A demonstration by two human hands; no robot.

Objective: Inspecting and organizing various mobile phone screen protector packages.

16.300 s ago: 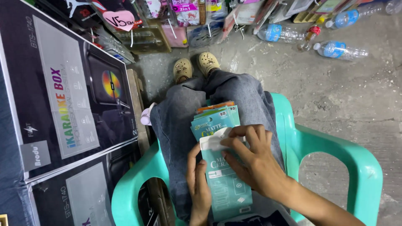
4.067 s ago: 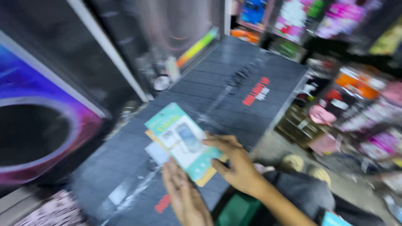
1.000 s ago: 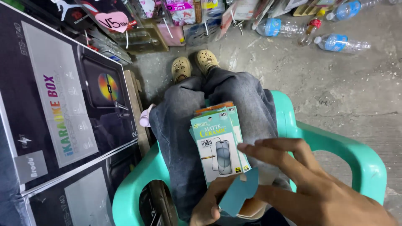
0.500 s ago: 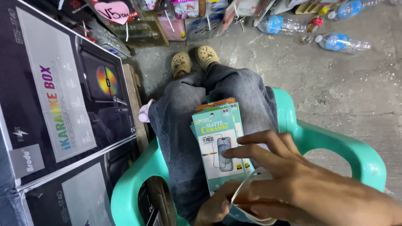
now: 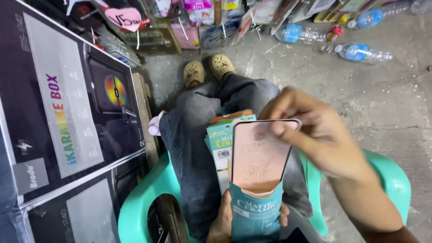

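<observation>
My left hand (image 5: pixel 223 223) grips a teal cardboard sleeve (image 5: pixel 256 213) from below, over my lap. My right hand (image 5: pixel 319 135) pinches the top edge of a thin, pinkish, black-rimmed phone screen protector (image 5: pixel 261 157) that stands half out of the sleeve's open top. Behind it, a stack of similar teal and orange packets (image 5: pixel 221 139) lies on my grey-trousered legs (image 5: pixel 198 135). I sit on a teal plastic chair (image 5: pixel 144 207).
Large black speaker boxes (image 5: pixel 63 117) stand close at my left. Beige clogs (image 5: pixel 208 71) are on my feet on the concrete floor (image 5: pixel 369 99). Plastic water bottles (image 5: pixel 362 51) and hanging packaged goods lie at the far edge.
My right hand has drawn the screen protector up out of the teal sleeve; half a second ago it was reaching into the packet on my lap.
</observation>
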